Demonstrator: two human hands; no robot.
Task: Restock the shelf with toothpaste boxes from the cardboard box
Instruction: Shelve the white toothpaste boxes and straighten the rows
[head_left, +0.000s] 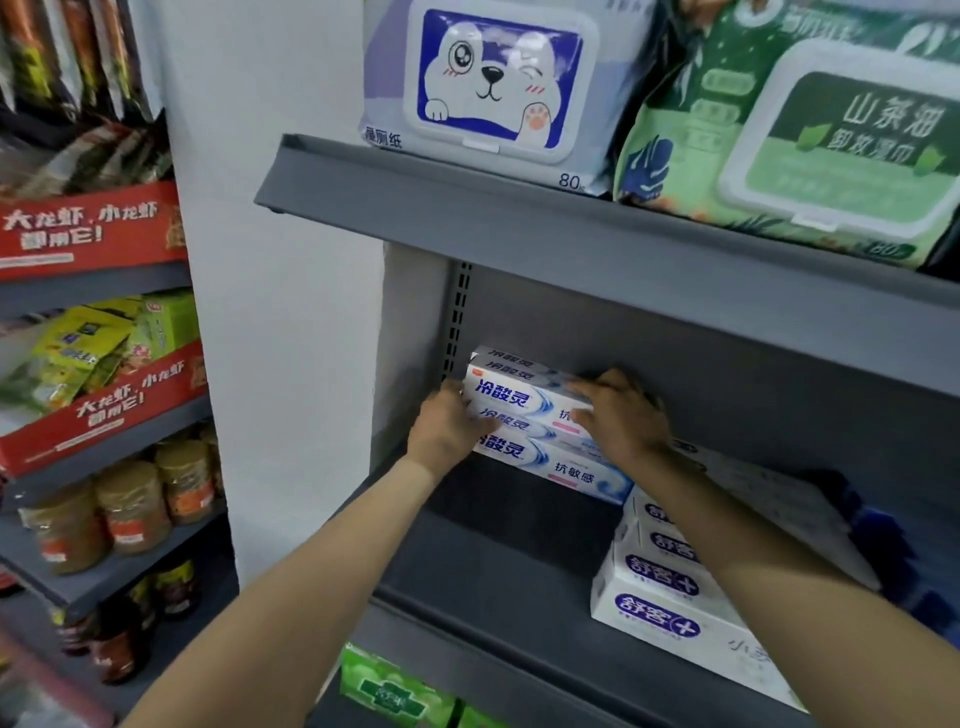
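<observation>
A stack of white-and-blue toothpaste boxes (524, 410) lies at the back left of the grey middle shelf (498, 561). My left hand (447, 421) grips the left ends of the boxes, fingers curled round them. On the right part of the upper box my right hand (621, 410) presses, with its fingers bent over the top. A lower box (566, 470) of the same kind sticks out in front. The cardboard box is out of view.
White toothpaste boxes with purple labels (670, 592) are stacked at the right of the same shelf. Wet-wipe packs (498, 88) and green packs (810, 135) sit on the shelf above. To the left stands another rack with jars (130, 509) and snack bags. Green boxes (395, 686) lie below.
</observation>
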